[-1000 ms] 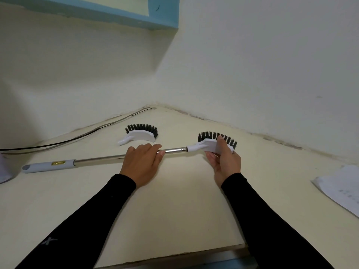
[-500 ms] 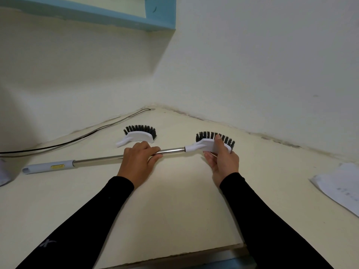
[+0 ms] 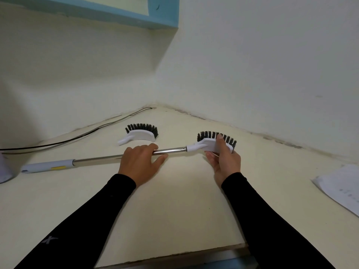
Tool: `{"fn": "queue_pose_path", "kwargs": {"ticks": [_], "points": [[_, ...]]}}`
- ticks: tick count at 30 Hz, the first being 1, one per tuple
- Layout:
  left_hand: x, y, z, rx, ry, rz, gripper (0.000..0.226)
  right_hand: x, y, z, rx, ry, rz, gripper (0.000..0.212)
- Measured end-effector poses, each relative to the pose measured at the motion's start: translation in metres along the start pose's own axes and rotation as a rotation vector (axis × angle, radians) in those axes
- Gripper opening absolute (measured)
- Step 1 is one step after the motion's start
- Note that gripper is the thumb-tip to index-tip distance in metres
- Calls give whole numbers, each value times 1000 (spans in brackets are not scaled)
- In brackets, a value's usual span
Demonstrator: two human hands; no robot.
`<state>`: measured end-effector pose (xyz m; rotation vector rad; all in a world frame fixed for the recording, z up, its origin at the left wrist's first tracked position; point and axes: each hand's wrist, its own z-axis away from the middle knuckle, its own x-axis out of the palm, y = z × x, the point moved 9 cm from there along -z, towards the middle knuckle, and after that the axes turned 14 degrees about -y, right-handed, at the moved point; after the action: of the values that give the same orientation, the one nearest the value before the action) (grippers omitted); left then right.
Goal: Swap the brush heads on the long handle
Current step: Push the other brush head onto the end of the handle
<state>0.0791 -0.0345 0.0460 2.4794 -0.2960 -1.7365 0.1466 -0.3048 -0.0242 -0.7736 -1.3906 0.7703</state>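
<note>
A long handle (image 3: pixel 97 159) with a steel shaft and a grey grip end lies across the cream table. My left hand (image 3: pixel 138 162) is closed over the shaft near its middle. At the shaft's right end sits a white brush head with black bristles (image 3: pixel 209 143), joined to the handle. My right hand (image 3: pixel 225 159) grips that head from below, one finger laid over its top. A second, loose brush head (image 3: pixel 141 133) of the same look rests on the table behind my left hand, bristles facing the wall.
A black cable (image 3: pixel 77 137) runs along the left wall's foot to the corner. A sheet of paper (image 3: pixel 342 188) lies at the right edge. A pale object (image 3: pixel 3 171) shows at the far left. The table's front edge (image 3: pixel 174 255) is near me.
The handle and attached head have shifted slightly; my hands keep the same grips. The loose head has not moved.
</note>
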Motion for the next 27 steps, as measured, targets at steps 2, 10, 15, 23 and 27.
{"fn": "queue_pose_path", "kwargs": {"ticks": [2,10,15,23,27], "points": [[1,3,1,17,-9,-18,44,0,-1,1,-4,2,-4,57],[-1,3,2,67,29,12,34,0,-1,1,0,2,-13,54],[-2,0,3,100,57,70,21,1,0,1,2,-14,-7,40],[-8,1,2,138,99,126,8,1,1,-2,-8,-23,-4,52],[-1,-1,0,73,29,77,19,0,1,-2,-6,-16,0,46]]}}
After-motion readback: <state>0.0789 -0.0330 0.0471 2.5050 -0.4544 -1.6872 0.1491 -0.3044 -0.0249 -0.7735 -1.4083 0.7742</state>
